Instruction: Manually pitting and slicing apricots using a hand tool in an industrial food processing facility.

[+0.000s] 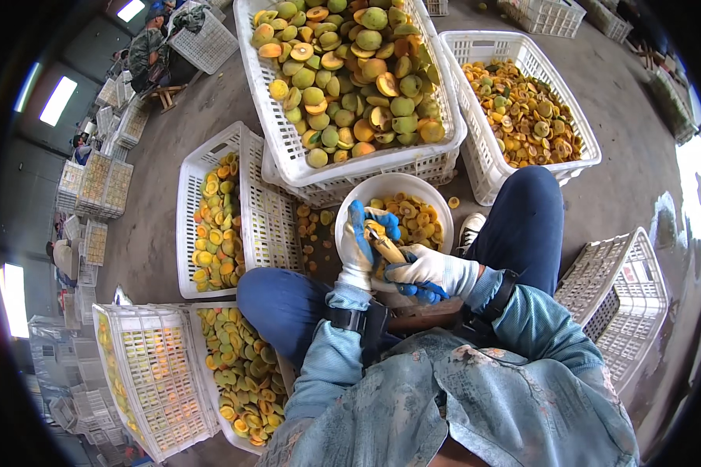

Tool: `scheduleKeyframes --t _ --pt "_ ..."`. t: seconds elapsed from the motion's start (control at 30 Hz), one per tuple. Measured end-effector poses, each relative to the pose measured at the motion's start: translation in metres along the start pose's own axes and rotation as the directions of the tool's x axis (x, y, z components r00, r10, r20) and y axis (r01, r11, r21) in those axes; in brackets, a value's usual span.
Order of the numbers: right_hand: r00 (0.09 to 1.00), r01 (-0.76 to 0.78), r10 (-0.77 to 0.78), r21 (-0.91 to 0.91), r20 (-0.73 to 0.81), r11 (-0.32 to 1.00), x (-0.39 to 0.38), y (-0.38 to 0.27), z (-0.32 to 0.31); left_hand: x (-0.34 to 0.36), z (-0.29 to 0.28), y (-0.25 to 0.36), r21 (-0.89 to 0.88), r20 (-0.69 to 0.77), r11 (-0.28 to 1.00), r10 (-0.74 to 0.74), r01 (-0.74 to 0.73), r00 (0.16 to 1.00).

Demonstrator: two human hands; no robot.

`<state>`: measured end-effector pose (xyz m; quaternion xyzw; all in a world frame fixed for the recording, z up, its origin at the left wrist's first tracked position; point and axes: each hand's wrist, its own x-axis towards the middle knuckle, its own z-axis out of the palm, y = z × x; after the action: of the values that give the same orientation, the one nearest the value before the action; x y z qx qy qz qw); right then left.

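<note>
Above a round white bucket (350, 204), my two gloved hands are close together. My left hand (358, 243), in a white glove with blue fingers, is closed around a small piece of orange-yellow fruit (375, 228). My right hand (432, 272), gloved alike, grips the pale yellow handle of a tool (388, 249) whose working end meets the fruit; its exact shape is hidden by the fingers. Inside the bucket lie many cut yellow-orange fruit pieces (417, 219).
Ahead stands a white crate (284, 159) of green-orange, peach-like fruit, some halved. Another crate (475, 167) at right holds cut pieces. Crates of fruit halves (188, 272) stand at left and lower left (163, 381). An overturned crate (619, 288) lies right. Several people work far left.
</note>
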<state>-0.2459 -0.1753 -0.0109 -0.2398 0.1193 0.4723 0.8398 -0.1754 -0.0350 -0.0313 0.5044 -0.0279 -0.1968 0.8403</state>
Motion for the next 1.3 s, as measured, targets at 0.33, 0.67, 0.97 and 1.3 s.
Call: scheduleKeyframes --t 0.33,0.67,0.97,1.3 --pt "0.998 0.027 -0.036 -0.207 -0.041 0.978 -0.013 0.009 0.013 -0.004 -0.003 0.009 0.084 0.131 0.993 -0.099 0.088 0.986" --pt "0.987 0.130 -0.109 -0.188 0.119 0.974 -0.002 0.023 -0.032 -0.006 -0.010 -0.005 -0.092 0.432 0.972 -0.157 0.216 0.888" --pt "0.981 0.067 -0.109 -0.244 -0.163 0.968 -0.003 0.013 -0.008 0.003 -0.062 0.002 -0.455 -0.347 0.890 -0.157 -0.019 0.924" --pt "0.903 0.150 -0.260 -0.317 -0.343 0.937 0.019 0.023 -0.036 0.052 -0.040 0.119 0.249 -0.246 0.938 0.303 -0.242 0.921"
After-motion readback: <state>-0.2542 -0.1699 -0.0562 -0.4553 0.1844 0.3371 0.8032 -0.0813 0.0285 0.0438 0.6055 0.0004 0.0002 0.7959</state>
